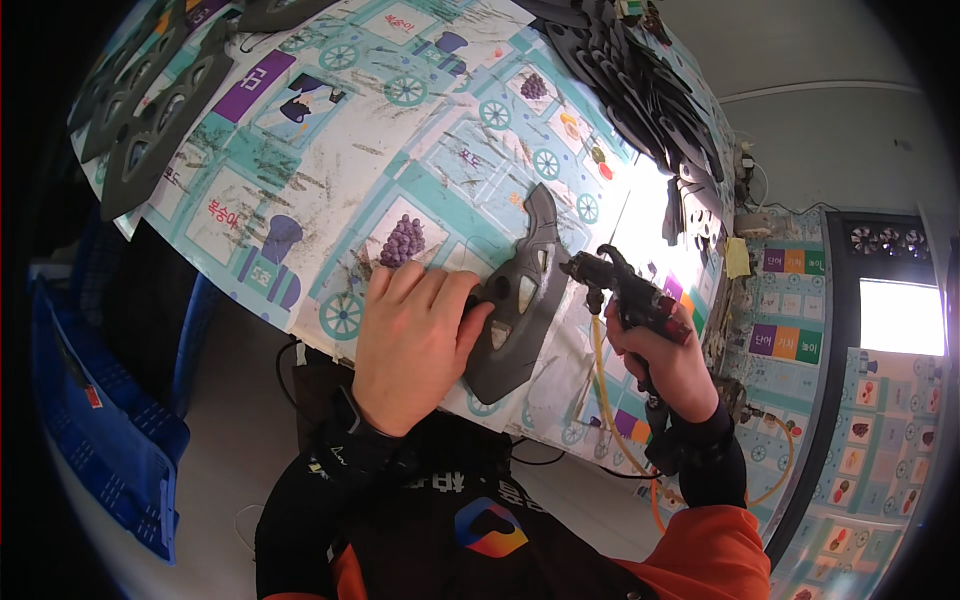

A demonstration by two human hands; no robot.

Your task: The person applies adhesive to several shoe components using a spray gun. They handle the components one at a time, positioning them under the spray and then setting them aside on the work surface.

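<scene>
A dark grey moulded plastic part (pixel 520 300) with several cut-outs lies slantwise on the table in front of me. My left hand (pixel 415 335) is at its left edge, thumb and fingers closed on a dark bit there that seems to belong to the part. In my right hand (pixel 670 355) is a small dark spray gun (pixel 630 295) with reddish parts at its back. The gun's nozzle points left, close to the part's right edge. A yellow hose (pixel 603 385) hangs down from the gun.
Printed sheets with dark smears cover the table (pixel 400 140). Similar grey parts (pixel 165 135) lie at the far left, and a heap of more (pixel 640 90) lies at the far right. Blue plastic crates (pixel 110 420) stand on the floor at left. A fan (pixel 885 240) sits above a bright window.
</scene>
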